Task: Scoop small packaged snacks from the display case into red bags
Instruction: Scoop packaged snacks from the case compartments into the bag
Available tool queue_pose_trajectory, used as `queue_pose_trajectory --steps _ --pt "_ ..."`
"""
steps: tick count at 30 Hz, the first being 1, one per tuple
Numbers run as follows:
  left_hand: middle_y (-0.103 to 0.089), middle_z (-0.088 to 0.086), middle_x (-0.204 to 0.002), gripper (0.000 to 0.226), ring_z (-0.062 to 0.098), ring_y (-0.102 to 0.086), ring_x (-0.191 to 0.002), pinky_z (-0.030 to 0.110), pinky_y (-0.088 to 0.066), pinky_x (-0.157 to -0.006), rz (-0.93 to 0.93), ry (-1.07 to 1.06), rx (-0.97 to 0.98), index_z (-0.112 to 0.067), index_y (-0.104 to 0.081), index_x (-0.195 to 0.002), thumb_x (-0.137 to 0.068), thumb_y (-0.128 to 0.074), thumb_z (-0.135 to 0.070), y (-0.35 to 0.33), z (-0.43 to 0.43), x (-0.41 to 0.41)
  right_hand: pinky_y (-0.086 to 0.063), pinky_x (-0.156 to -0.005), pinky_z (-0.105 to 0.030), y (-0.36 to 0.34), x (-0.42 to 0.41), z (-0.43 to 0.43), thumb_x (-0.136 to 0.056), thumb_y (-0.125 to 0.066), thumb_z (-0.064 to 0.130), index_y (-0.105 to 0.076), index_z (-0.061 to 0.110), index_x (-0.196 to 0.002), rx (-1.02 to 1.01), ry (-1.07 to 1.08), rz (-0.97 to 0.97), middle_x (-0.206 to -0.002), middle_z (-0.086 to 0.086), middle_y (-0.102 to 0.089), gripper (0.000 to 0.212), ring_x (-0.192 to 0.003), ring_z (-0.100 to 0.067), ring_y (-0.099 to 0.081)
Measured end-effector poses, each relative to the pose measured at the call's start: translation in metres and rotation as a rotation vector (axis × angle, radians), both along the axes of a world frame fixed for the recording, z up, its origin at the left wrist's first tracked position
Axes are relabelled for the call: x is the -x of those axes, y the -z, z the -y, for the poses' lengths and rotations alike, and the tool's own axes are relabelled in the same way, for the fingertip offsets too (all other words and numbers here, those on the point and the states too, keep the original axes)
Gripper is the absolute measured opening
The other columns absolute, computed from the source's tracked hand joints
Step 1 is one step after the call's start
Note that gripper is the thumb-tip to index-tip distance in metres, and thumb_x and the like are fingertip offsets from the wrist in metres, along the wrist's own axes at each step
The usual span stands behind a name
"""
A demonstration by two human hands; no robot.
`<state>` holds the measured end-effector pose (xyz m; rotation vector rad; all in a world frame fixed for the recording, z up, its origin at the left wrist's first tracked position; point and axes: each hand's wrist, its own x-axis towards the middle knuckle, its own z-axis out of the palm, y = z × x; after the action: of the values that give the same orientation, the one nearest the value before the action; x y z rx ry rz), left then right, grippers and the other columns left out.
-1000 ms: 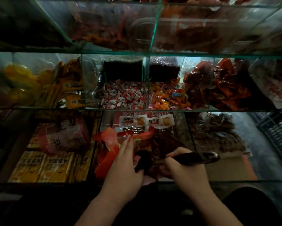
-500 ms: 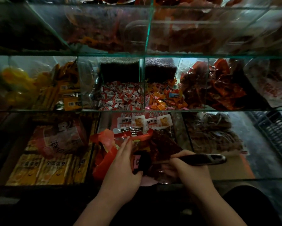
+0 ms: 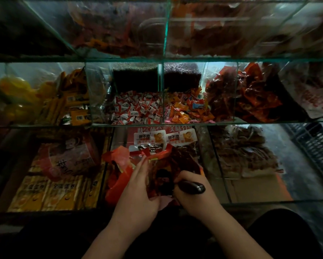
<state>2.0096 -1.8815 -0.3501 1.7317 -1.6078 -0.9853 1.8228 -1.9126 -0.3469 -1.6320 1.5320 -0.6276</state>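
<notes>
A thin red bag (image 3: 117,176) hangs open in front of the bottom middle compartment of the glass display case (image 3: 164,124). My left hand (image 3: 138,191) holds the bag's mouth, fingers stretched up along its rim and thumb pinching it. My right hand (image 3: 192,195) grips the dark handle of a scoop (image 3: 191,187), whose front end is inside the bag among dark red snack packets (image 3: 168,165). White-labelled snack packs (image 3: 166,137) lie behind the bag in the same compartment.
The middle shelf holds red-and-white wrapped candies (image 3: 136,109), orange candies (image 3: 187,111) and red packets (image 3: 250,96). Yellow boxes (image 3: 50,191) fill the bottom left compartment, brown packs (image 3: 245,152) the bottom right. A dark crate (image 3: 314,144) stands on the floor at right.
The scoop's handle has swung in towards the bag, so less of it sticks out to the right. The bag now holds more dark red packets. My left hand stays on the bag's mouth.
</notes>
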Motion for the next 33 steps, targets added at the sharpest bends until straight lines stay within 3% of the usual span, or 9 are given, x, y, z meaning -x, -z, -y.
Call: queue_pose_trajectory --steps 2,6,12,16,19,24,29,32,33 --pt "-0.003 -0.039 -0.157 0.119 -0.013 -0.007 -0.143 0.017 -0.018 -0.113 0.006 -0.013 -0.003 -0.044 -0.003 -0.159 -0.072 -0.085 -0.046 0.000 0.000 -0.002 -0.053 -0.054 -0.021 -0.007 0.003 0.004 -0.074 -0.068 0.009 -0.068 0.024 -0.070 -0.054 0.054 0.013 -0.071 0.006 -0.069 0.016 -0.063 -0.002 -0.065" --pt "-0.005 -0.042 -0.148 0.116 -0.016 -0.004 -0.139 0.013 -0.016 -0.109 0.022 -0.015 -0.004 -0.047 0.000 -0.158 -0.076 -0.082 -0.040 0.002 0.000 -0.005 -0.052 -0.049 -0.020 -0.025 0.014 0.004 -0.068 -0.064 0.022 -0.070 0.031 -0.072 -0.151 0.068 0.052 -0.070 0.007 -0.072 0.011 -0.058 -0.005 -0.067" --pt "-0.004 -0.042 -0.150 0.129 -0.014 -0.006 -0.142 0.018 -0.021 -0.114 0.001 -0.004 -0.031 -0.046 0.000 -0.158 -0.052 -0.070 -0.067 0.000 0.001 -0.003 -0.061 -0.058 -0.034 -0.022 -0.004 -0.003 -0.073 -0.064 0.014 -0.069 0.027 -0.069 -0.176 0.167 0.084 -0.065 0.000 -0.072 0.015 -0.058 -0.010 -0.070" --pt "0.004 -0.049 -0.145 0.118 -0.013 -0.005 -0.145 0.013 -0.019 -0.112 0.038 -0.008 -0.029 -0.047 0.001 -0.158 -0.073 -0.081 -0.039 0.001 -0.001 -0.007 -0.064 -0.064 -0.044 -0.024 0.001 -0.005 -0.068 -0.063 0.017 -0.072 0.027 -0.073 -0.212 0.385 0.298 -0.066 -0.004 -0.074 0.014 -0.064 -0.017 -0.075" --pt "0.005 -0.050 -0.145 0.117 -0.016 -0.004 -0.140 0.011 -0.017 -0.109 0.042 -0.012 -0.040 -0.048 0.002 -0.158 -0.077 -0.082 -0.033 -0.001 -0.001 -0.007 -0.063 -0.069 -0.051 -0.027 0.011 -0.005 -0.074 -0.064 0.011 -0.073 0.020 -0.071 -0.255 0.519 0.446 -0.068 -0.015 -0.075 0.013 -0.067 -0.029 -0.077" --pt "0.003 -0.043 -0.154 0.114 -0.013 -0.004 -0.141 0.021 -0.017 -0.117 0.086 0.009 -0.009 -0.046 0.005 -0.158 -0.082 -0.080 -0.031 -0.006 0.000 0.000 -0.063 -0.063 -0.040 -0.032 0.024 -0.012 -0.082 -0.066 0.004 -0.071 0.012 -0.067 -0.212 0.617 0.541 -0.068 -0.021 -0.073 0.017 -0.069 -0.034 -0.076" --pt "0.007 -0.038 -0.157 0.107 -0.015 0.005 -0.140 0.018 -0.008 -0.115 0.166 0.008 0.010 -0.040 0.002 -0.160 -0.087 -0.076 -0.035 -0.013 -0.001 0.001 -0.058 -0.054 -0.027 -0.036 0.035 -0.016 -0.087 -0.062 -0.001 -0.068 0.012 -0.071 -0.197 0.618 0.540 -0.073 -0.022 -0.074 0.021 -0.069 -0.031 -0.077" --pt "-0.001 -0.036 -0.157 0.090 -0.008 0.000 -0.148 0.023 -0.010 -0.118 0.263 -0.006 0.181 -0.035 -0.017 -0.159 -0.090 -0.073 -0.037 -0.022 -0.001 0.007 -0.056 -0.059 -0.032 -0.041 0.041 -0.016 -0.096 -0.054 -0.002 -0.061 0.010 -0.081 -0.310 0.615 0.536 -0.095 -0.029 -0.073 0.020 -0.072 -0.033 -0.073" --pt "-0.008 -0.031 -0.158 0.082 -0.004 -0.005 -0.150 0.025 -0.012 -0.119 0.280 -0.009 0.260 -0.033 -0.026 -0.157 -0.090 -0.073 -0.035 -0.025 -0.001 0.010 -0.058 -0.059 -0.034 -0.046 0.044 -0.017 -0.096 -0.052 -0.005 -0.059 0.007 -0.080 -0.317 0.641 0.547 -0.092 -0.031 -0.072 0.022 -0.070 -0.034 -0.072"
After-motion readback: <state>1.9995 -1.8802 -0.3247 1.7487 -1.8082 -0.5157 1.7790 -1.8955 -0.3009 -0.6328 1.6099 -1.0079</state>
